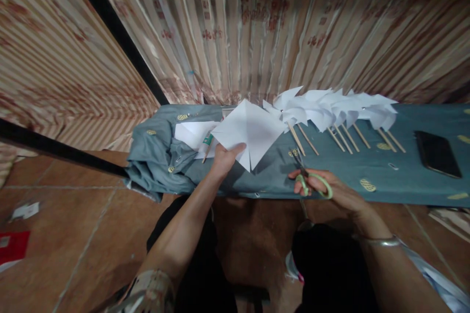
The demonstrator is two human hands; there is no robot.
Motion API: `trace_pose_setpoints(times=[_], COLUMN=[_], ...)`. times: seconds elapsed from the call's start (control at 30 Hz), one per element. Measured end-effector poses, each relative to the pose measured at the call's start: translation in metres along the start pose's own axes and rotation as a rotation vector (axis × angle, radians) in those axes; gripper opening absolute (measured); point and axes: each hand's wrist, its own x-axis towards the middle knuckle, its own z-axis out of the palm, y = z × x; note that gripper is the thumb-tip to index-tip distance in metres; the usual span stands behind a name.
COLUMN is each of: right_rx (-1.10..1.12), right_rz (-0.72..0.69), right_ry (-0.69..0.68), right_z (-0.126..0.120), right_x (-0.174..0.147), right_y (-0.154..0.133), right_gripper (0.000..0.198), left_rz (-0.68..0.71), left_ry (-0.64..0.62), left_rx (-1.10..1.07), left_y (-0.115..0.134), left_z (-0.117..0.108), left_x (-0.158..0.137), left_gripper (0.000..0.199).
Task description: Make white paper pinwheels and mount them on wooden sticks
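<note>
A square sheet of white paper (253, 127) is pinched at its lower left edge by my left hand (223, 159), thumb on top. Slits run inward from its near corner and its left corner. My right hand (323, 186) grips green-handled scissors (319, 183), fingers in the loops, blades pointing away from me and apart from the paper. Beyond my right hand lies a row of several white paper pinwheels (330, 107) on wooden sticks (340, 139). Left of the held sheet are more white paper (191, 132) and a tube with a green label (207, 142), partly covered.
Everything lies on a narrow surface covered with a blue-green cloth (407, 181), bunched at its left end. A black phone (438, 154) rests at the right. Striped curtains (257, 29) hang behind, and a dark pole (121, 34) slants down at the left. A red item (12, 247) lies on the tiled floor.
</note>
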Motion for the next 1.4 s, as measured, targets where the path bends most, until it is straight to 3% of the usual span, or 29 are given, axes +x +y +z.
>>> trace_pose_setpoints(times=[0.17,0.33,0.5,0.63,0.83,0.93,1.03,1.13,1.27,1.4], right_rx=[0.170,0.171,0.140,0.218,0.480,0.558,0.576,0.569,0.565,0.474], right_rz=[-0.119,-0.205,-0.139,-0.145,-0.314,-0.324,-0.303,-0.278,-0.258,-0.271], right_ry=[0.367,0.412,0.438,0.454,0.706,0.756,0.732,0.675,0.629,0.614], right_z=[-0.015,-0.009,0.004,0.010,0.007,0.010,0.020,0.031,0.039,0.038], right_x=[0.009,0.019,0.028,0.033,0.042,0.049,0.053,0.055,0.055,0.055], right_y=[0.001,-0.001,-0.005,-0.007,-0.005,-0.005,-0.005,-0.007,-0.009,-0.005], right_gripper=[0.060,0.058,0.043,0.041,0.031,0.032,0.033,0.034,0.037,0.037], left_rz=[-0.116,-0.213,-0.232,-0.226,-0.234,-0.351,-0.451,-0.551,-0.578,-0.542], left_ry=[-0.230,-0.409,-0.500,-0.456,-0.161,-0.260,-0.347,-0.239,-0.060,-0.020], left_rx=[0.099,0.287,0.382,0.321,-0.191,-0.298,-0.345,-0.475,-0.516,-0.513], left_y=[0.003,-0.004,-0.008,-0.007,0.002,0.000,-0.003,-0.002,0.001,0.000], left_z=[0.000,0.006,0.008,0.009,0.022,0.032,0.041,0.048,0.053,0.051], left_x=[-0.012,-0.020,-0.022,-0.017,-0.019,-0.031,-0.041,-0.043,-0.038,-0.034], left_gripper=[0.035,0.027,0.021,0.023,0.043,0.045,0.042,0.033,0.024,0.024])
